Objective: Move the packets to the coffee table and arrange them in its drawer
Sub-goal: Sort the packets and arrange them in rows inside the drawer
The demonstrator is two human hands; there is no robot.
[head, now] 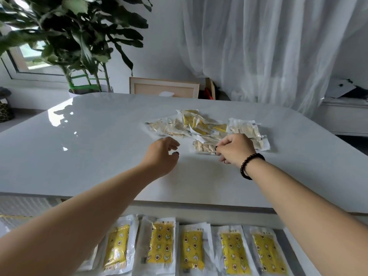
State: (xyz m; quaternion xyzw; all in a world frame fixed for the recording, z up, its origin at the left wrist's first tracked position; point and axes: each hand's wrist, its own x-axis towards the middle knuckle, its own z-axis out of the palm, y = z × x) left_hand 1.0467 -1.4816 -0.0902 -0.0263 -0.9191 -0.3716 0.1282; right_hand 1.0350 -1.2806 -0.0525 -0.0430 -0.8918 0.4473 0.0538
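Note:
A loose pile of clear packets (199, 124) with yellow and beige contents lies on the glossy white coffee table (89, 146), right of centre. My right hand (234, 149), with a black bead bracelet at the wrist, pinches the edge of a beige packet (203, 147) at the near side of the pile. My left hand (162, 156) hovers just left of the pile, fingers apart and holding nothing. Below the table's front edge the open drawer (292, 253) holds a row of several yellow patterned packets (192, 250) laid side by side.
A large potted plant (79, 46) stands behind the table's far left corner. A wooden frame (164, 87) leans beyond the far edge. White curtains (258, 46) hang at the back right, with a low white unit (344, 116) beside them.

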